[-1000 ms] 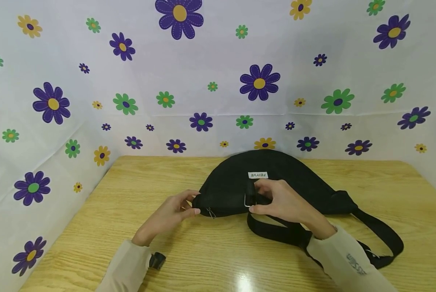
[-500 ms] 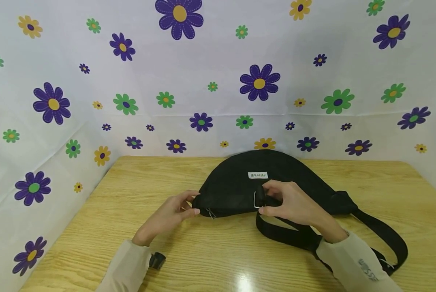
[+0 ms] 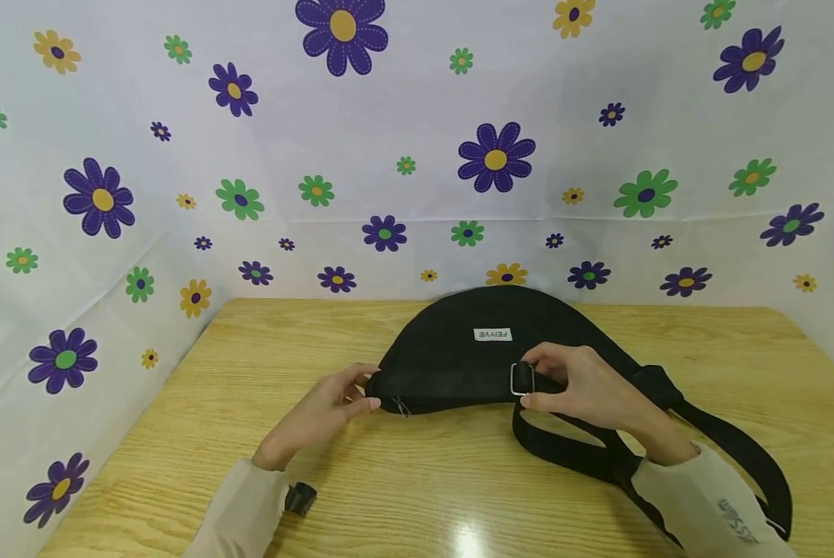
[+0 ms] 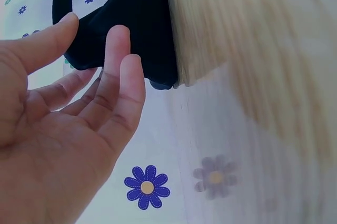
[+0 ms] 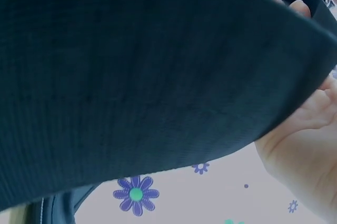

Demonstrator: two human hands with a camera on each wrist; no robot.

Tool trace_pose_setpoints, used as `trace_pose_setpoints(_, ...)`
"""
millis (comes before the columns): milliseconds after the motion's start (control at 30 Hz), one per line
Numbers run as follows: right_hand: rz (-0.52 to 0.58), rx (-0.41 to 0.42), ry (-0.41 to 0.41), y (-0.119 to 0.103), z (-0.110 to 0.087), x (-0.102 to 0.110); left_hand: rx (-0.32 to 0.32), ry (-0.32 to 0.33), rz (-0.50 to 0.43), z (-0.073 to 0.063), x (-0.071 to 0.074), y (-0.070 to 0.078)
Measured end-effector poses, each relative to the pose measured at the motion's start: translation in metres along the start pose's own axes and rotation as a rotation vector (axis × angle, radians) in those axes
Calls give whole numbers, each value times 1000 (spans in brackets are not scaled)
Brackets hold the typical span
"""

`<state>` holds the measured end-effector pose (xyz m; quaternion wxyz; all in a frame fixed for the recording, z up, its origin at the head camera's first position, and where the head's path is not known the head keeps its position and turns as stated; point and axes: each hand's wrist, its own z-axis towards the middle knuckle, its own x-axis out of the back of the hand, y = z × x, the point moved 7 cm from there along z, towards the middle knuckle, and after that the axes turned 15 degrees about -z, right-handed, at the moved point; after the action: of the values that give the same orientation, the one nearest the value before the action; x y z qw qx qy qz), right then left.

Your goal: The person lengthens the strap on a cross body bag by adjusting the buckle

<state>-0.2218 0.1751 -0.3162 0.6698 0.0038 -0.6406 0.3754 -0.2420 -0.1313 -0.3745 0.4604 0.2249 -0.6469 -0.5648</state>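
A black waist bag with a small white label lies on the wooden table, its curved edge toward the back. My left hand pinches the bag's left end between thumb and fingers, beside the zipper pull. In front of the bag's middle, my right hand pinches the black strap at its metal slider buckle. The strap loops under that hand and runs round to the bag's right end. Black webbing fills most of the right wrist view and hides part of the right hand.
The wooden table runs up to a white cloth backdrop printed with flowers. A small black object sits at the left cuff. The strap's far loop lies at the right.
My right hand has moved to the right, taking the buckle along the strap with it. The strap's loops have shifted right too. My left hand stays at the bag's end.
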Motion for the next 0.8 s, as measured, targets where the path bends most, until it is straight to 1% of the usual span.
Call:
trace_pose_setpoints(167,-12,3,-14,6,-5,2,-14,-6,0,1,0,1)
trace_pose_setpoints(367,-11,91,-11,8,-13,2,-23,-13,8,2,-2,2)
trace_pose_setpoints(433,-4,105,-12,9,-14,0,-24,-16,9,2,-3,3)
trace_pose_setpoints(633,5,78,-9,11,-13,-3,-25,-22,51,2,0,2)
trace_pose_setpoints(733,19,67,-16,12,-12,-4,-26,-34,75,0,2,5)
trace_pose_setpoints(800,27,65,-21,11,-11,-5,-27,-30,77,0,3,8)
